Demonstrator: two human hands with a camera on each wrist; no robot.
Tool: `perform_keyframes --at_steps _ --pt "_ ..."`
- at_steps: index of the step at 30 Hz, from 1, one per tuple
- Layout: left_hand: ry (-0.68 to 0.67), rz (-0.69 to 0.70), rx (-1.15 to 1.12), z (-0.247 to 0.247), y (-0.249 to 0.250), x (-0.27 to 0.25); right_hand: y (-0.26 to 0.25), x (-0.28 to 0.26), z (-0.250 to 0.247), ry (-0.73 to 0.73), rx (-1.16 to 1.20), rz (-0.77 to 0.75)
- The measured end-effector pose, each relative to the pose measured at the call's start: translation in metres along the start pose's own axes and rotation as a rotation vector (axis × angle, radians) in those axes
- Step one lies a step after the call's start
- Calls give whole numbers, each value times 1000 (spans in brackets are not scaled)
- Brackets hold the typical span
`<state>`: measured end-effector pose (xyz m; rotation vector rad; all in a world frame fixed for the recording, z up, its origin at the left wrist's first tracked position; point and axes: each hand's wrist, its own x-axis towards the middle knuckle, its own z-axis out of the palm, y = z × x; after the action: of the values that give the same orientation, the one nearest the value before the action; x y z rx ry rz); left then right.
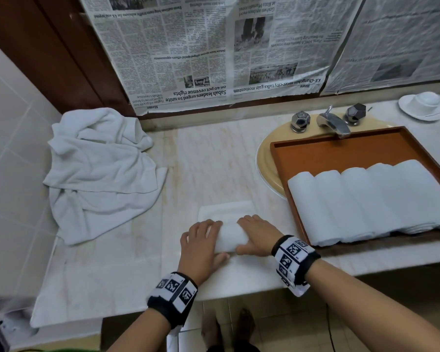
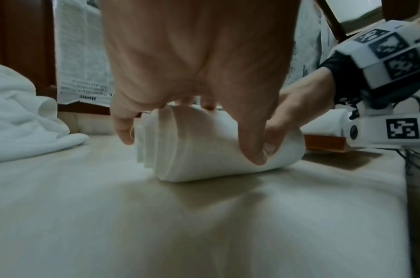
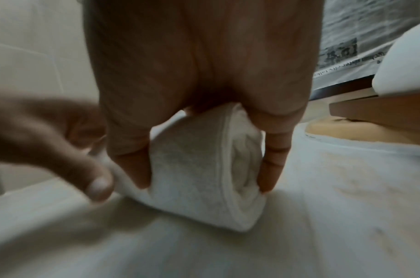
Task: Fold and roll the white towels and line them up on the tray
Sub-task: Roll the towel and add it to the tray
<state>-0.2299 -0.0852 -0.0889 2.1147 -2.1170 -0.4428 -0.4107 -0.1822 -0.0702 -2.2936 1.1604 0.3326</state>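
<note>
A white towel (image 1: 232, 237) lies on the marble counter, its near part rolled and its flat tail (image 1: 226, 208) stretching away from me. My left hand (image 1: 203, 241) grips the roll's left end and my right hand (image 1: 258, 233) its right end, fingers curled over the top and thumbs on the near side. The left wrist view shows my left hand (image 2: 199, 56) arched over the roll (image 2: 204, 150). In the right wrist view my right hand (image 3: 204, 56) clasps the roll's layered end (image 3: 192, 169). To the right, a brown tray (image 1: 341, 148) holds several rolled towels (image 1: 366, 199) side by side.
A heap of loose white towels (image 1: 99, 168) covers the counter's back left. The tray sits across a beige sink (image 1: 264, 161) below a chrome tap (image 1: 333, 123). A white cup and saucer (image 1: 422, 105) stands at the back right. Newspaper (image 1: 214, 47) covers the wall behind.
</note>
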Motion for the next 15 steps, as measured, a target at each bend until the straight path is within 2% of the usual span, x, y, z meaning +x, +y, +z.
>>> perform_keyframes --at_steps 2,3,6,8,9,11,15 --pt "-129 -35 29 -2 -1 1 -1 -4 1 -42 -31 -1" --pt "-183 -35 47 -5 -2 4 -2 -9 5 -8 -78 -9" --pt "-343 -48 46 -19 -1 20 -7 -25 25 225 -245 -67" --pt "-461 -83 25 -28 1 33 -9 -30 37 348 -256 -110" --pt "-497 -98 7 -30 0 38 -7 -28 38 356 -234 -126" --pt "-495 -103 -37 -30 -1 40 -4 -21 28 267 -114 -105" --pt "-226 12 -8 -23 -3 23 8 -2 -7 -10 214 -26"
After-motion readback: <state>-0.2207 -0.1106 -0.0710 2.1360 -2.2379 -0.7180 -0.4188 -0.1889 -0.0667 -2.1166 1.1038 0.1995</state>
